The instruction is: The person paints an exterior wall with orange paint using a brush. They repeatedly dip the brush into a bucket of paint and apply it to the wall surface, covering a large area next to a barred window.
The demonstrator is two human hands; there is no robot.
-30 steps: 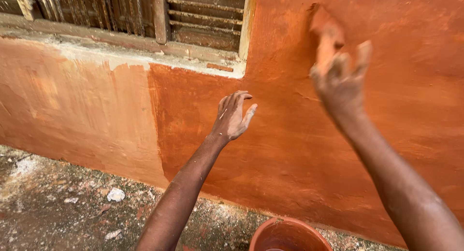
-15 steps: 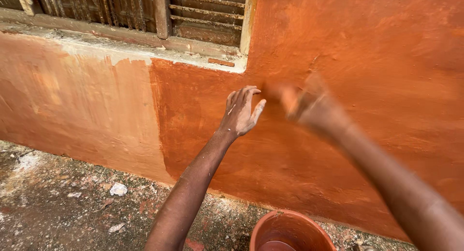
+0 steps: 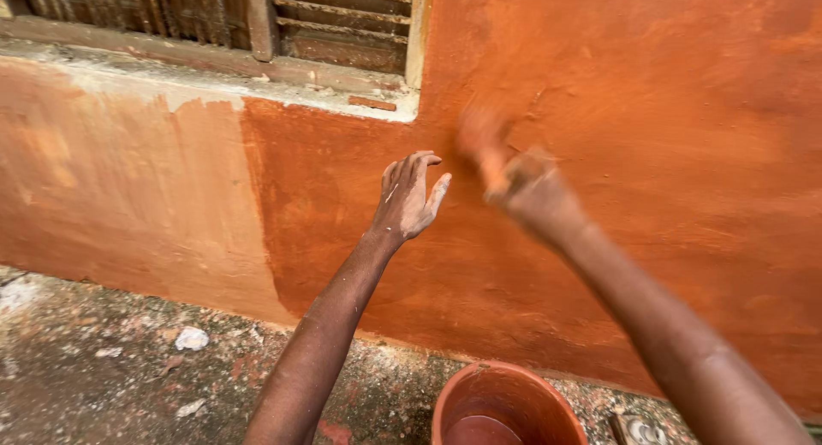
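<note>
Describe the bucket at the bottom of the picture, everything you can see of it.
The bucket is round and reddish-orange, much the colour of the wet wall behind it. It looks like plastic, smeared inside with the same coating. It stands upright and open on the speckled ground at the foot of the wall, between the person's two forearms. Dark reddish liquid lies in its bottom. The frame's edge cuts off its lower part. Neither hand touches it.

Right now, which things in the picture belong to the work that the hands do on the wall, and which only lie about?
Part of the work:
- orange-red coated wall
- right hand, blurred, at the wall
- left hand, fingers spread at the wall
- round reddish bucket below the arms

Only lying about:
- pale stone pieces on the ground
- wooden slatted window above
- rough speckled ground
</note>
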